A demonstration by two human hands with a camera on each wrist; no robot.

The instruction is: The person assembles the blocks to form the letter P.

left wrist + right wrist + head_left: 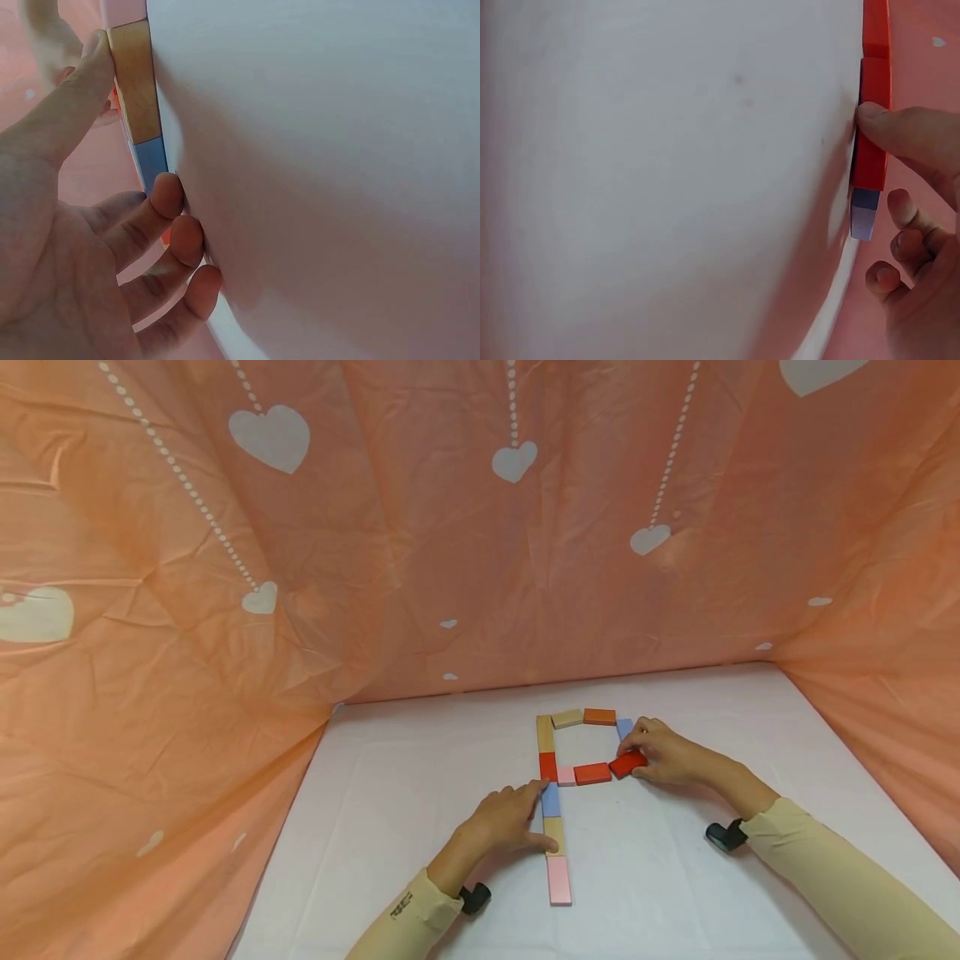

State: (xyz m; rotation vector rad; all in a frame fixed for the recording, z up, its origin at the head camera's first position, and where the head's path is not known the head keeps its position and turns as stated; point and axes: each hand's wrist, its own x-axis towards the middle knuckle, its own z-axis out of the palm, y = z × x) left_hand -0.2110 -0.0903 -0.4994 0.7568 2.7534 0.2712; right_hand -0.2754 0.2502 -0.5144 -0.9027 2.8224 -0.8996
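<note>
On the white bench (420, 793), flat blocks lie end to end in the shape of a letter P or R, and the stem (553, 810) of that letter serves as the landmark.

The right hand (670, 756) grasps a red block (627, 764) at the right end of the crossbar, well right of the stem; the thumb and fingertips pinch its edges, and it sits tilted, not yet square with the red-orange block (592, 773) beside it. A blue block (624, 727) lies just behind it.

The left hand (504, 818) lies open against the stem's left side, its fingers straight: the fingertips (166, 196) touch the blue stem block (551, 799), and the thumb rests on the tan block (554, 833) below.

Judged risks:
- Pushing the red block in could shunt the crossbar leftward and kink the stem; the left hand seems placed to brace against that.
- Too much brace could itself shove the stem out of line.
- The right fingers could nudge the blue block behind and open the loop.
</note>
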